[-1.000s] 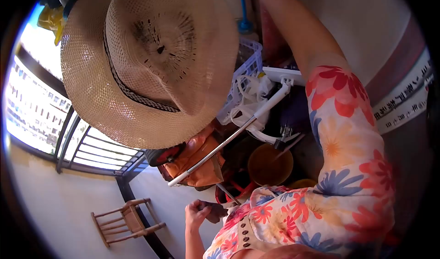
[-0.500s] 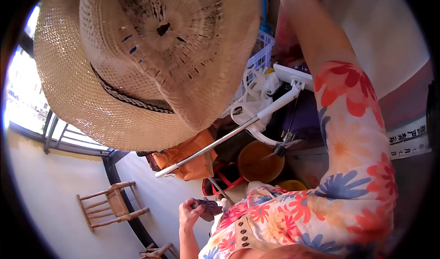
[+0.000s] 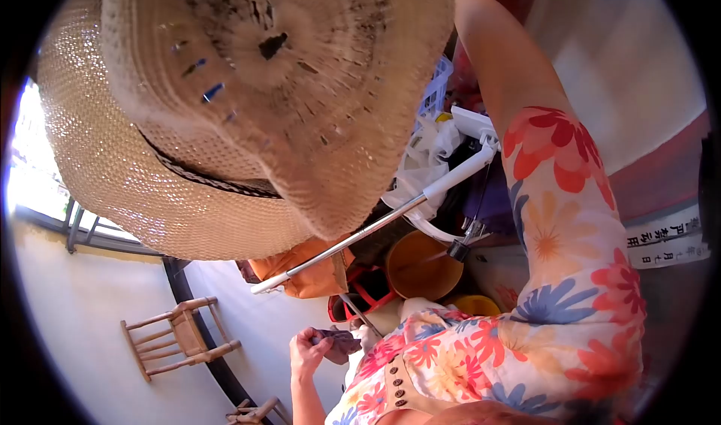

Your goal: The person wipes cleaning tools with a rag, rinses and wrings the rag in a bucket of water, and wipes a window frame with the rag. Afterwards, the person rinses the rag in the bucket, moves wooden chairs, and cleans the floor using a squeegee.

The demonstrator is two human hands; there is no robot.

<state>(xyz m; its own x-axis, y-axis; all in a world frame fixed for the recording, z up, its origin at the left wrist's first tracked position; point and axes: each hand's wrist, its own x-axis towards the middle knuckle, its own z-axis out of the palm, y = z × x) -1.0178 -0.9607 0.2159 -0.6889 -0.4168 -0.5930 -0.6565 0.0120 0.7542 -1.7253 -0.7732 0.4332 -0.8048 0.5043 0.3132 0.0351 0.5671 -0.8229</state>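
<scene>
A woven straw hat point(image 3: 225, 192) with a dark band fills the upper left, close to the camera, with a hole at its crown. My right arm reaches up beside the hat's right edge and runs off the top; the hand itself does not show, so I cannot tell whether it holds the hat. Low in the view, my left hand point(image 3: 308, 350) is closed around a dark purplish cloth point(image 3: 339, 344), bunched in front of my flowered top point(image 3: 466, 357). Part of the cloth hangs below my fingers.
A white and silver pole point(image 3: 383, 218) slants across the middle. Behind it are an orange bag point(image 3: 300, 275), a brown basin point(image 3: 424, 271), a white plastic bag point(image 3: 424, 158) and a plastic basket point(image 3: 435, 87). A small wooden chair point(image 3: 188, 335) stands at left.
The hat has shifted a little left and its brim lower in view, covering more of the basket. My right arm has moved slightly left. My left hand keeps its hold on the cloth.
</scene>
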